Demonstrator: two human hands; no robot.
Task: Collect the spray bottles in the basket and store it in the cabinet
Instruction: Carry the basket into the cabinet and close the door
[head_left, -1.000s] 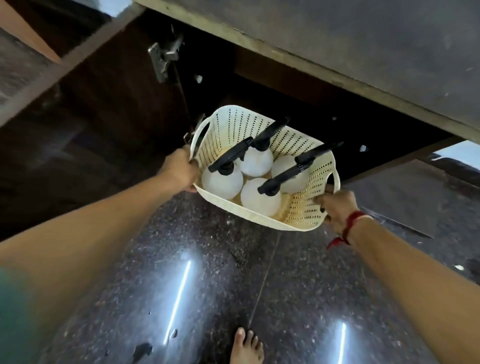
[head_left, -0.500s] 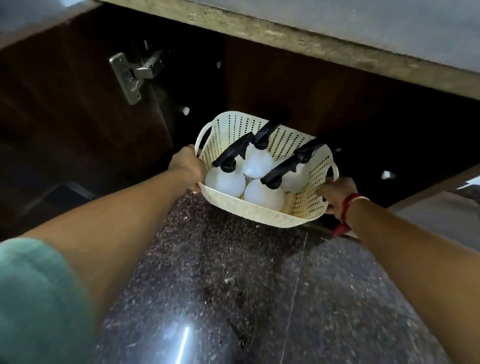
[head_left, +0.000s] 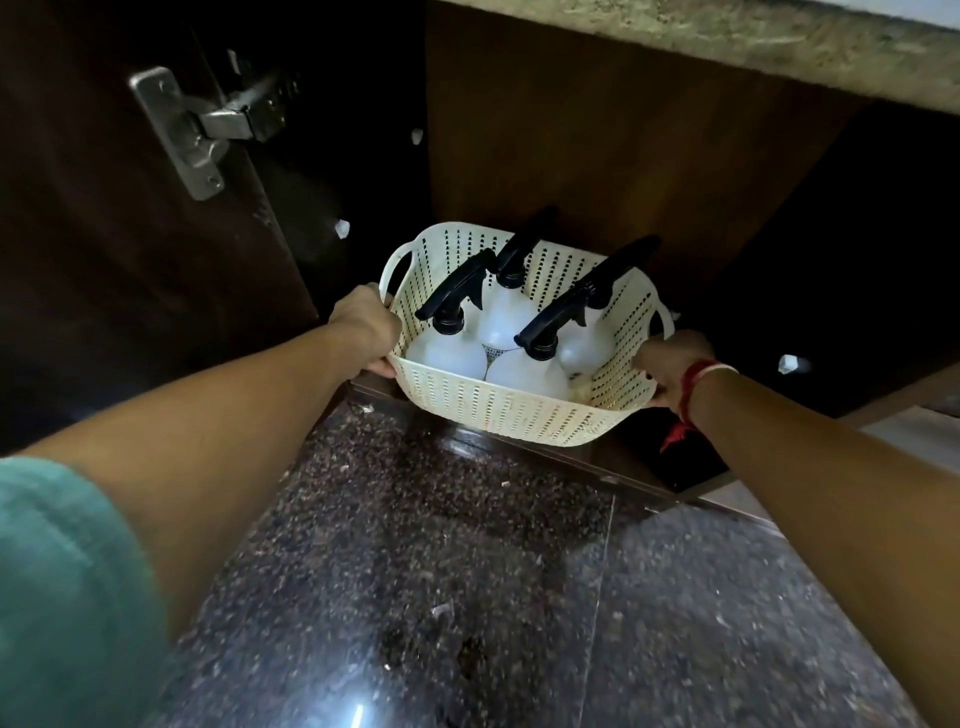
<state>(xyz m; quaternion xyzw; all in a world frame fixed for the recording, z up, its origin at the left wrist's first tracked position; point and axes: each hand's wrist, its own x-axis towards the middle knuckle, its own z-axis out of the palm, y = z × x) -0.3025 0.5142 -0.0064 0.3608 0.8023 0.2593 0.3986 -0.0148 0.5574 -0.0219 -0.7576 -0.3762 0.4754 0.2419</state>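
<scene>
Bottles (head_left: 524, 369) all in basket (head_left: 498, 405); left hand (head_left: 366, 330) and right hand (head_left: 670, 364) gripping its sides at cabinet (head_left: 597, 156) sill. Left: pushing inside, letting go.

I am looking into a home kitchen, low down at floor level. A stone countertop edge (head_left: 727, 31) is running overhead, a dark wooden base cabinet (head_left: 597, 156) is standing open beneath it with a metal hinge (head_left: 202, 130) on its door, and polished speckled granite flooring (head_left: 441, 545) is gleaming below.
</scene>
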